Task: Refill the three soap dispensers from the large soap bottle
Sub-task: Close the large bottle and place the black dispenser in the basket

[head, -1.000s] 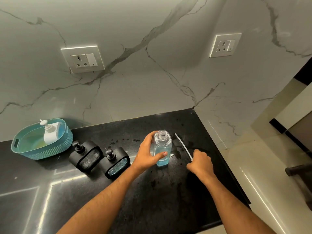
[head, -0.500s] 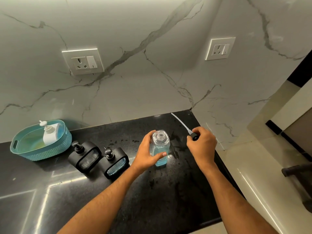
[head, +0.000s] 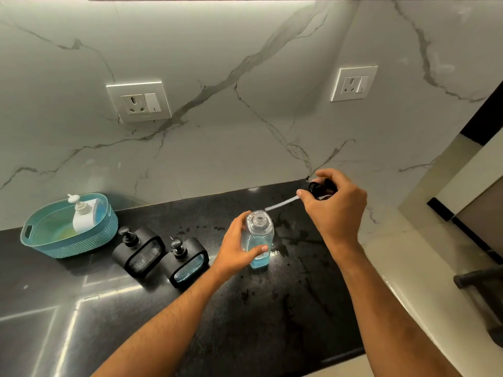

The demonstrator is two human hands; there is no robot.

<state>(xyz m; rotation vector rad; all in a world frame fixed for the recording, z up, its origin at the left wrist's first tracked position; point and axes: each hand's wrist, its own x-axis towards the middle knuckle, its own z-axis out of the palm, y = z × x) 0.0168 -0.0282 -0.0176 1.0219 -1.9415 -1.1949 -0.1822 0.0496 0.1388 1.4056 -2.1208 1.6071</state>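
The clear dispenser (head: 258, 238) stands upright on the black counter (head: 245, 322), near the back right corner, its neck open and uncapped. Blue soap fills only its lower part; the upper part looks empty. The left hand (head: 235, 250) grips it round the body, thumb across the front and fingers behind.

The right hand (head: 336, 206) is raised above the counter, just right of and behind the dispenser. Its fingers are curled round the black pump head (head: 321, 186), and the white dip tube (head: 281, 204) slants down and left from it, its tip ending close beside the open neck but not inside it.

To the left of the held dispenser stand two black dispensers side by side, each with a pump on top and a clear window in front. The nearer one (head: 187, 262) shows blue liquid low in its window; how much the farther one (head: 140, 251) holds cannot be told.

Further left, against the wall, sits a teal basket (head: 81, 246). Inside it a white pump bottle (head: 83, 213) stands upright; a yellowish patch shows on the basket floor beside it, and what it is cannot be told.

Dark wet patches mark the counter around and behind the clear dispenser. The marble wall (head: 217, 145) behind carries two sockets, one (head: 138, 102) above the black dispensers and one (head: 353, 83) on the right.
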